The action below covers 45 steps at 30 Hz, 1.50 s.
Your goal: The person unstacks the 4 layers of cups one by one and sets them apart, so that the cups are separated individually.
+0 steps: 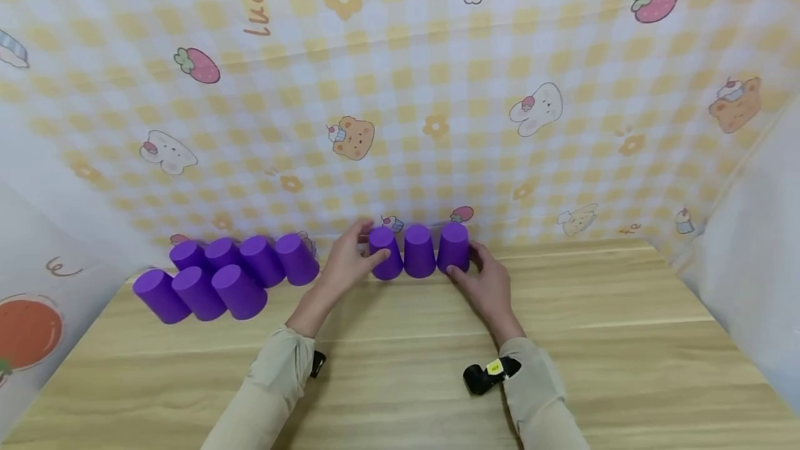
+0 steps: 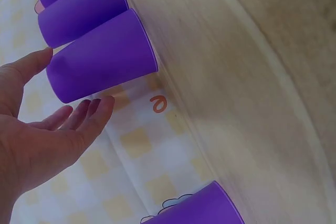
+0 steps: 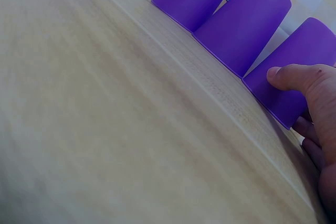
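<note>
Three purple cups [image 1: 419, 251] (upside down) stand in a row between our fingers: left hand [image 1: 346, 266] open beside one end, right hand [image 1: 489, 285] gripping the other end cup [image 1: 453, 247].

Light wooden plank table [image 1: 625, 339]: ten upturned purple plastic cups [image 1: 419, 251]; seven mid-left, three at centre.

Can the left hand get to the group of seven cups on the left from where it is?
Probably yes. The left hand sits beside the three-cup row, and bare table lies between it and the seven cups.
</note>
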### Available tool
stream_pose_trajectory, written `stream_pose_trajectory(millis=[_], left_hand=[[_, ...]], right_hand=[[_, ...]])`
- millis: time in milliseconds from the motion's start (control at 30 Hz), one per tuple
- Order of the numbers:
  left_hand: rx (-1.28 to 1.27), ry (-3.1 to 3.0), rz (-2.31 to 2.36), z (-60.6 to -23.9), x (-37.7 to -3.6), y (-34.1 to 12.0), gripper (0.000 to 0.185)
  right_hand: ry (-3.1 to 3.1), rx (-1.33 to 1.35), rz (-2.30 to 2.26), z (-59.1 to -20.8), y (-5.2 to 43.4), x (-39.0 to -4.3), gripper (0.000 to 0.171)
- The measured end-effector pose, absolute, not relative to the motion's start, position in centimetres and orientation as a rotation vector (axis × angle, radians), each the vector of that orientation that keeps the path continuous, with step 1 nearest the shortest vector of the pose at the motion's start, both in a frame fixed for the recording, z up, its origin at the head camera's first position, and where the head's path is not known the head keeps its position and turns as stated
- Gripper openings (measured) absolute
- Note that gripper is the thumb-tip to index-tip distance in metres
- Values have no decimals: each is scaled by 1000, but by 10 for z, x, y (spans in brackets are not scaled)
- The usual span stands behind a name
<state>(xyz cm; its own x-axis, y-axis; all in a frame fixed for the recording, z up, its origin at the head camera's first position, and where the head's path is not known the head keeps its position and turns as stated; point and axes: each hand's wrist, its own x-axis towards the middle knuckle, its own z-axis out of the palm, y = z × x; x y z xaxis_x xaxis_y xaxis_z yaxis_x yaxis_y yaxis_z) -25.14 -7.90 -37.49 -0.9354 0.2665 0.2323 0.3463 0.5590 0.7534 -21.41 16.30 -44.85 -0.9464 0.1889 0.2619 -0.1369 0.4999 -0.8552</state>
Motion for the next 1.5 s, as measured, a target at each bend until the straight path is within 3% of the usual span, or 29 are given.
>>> stream_pose_trajectory(millis=[300, 633, 1500], left_hand=[[-514, -2681, -1324, -377, -253, -79, 59], [-560, -2589, -1341, -381, -249, -76, 44], [-599, -2600, -1217, -366, -232, -98, 57]], right_hand=[[-2411, -24, 1418, -448, 161, -215, 61], [-2409, -25, 1403, -447, 162, -214, 61], [-2417, -38, 1415, -448, 160, -213, 60]])
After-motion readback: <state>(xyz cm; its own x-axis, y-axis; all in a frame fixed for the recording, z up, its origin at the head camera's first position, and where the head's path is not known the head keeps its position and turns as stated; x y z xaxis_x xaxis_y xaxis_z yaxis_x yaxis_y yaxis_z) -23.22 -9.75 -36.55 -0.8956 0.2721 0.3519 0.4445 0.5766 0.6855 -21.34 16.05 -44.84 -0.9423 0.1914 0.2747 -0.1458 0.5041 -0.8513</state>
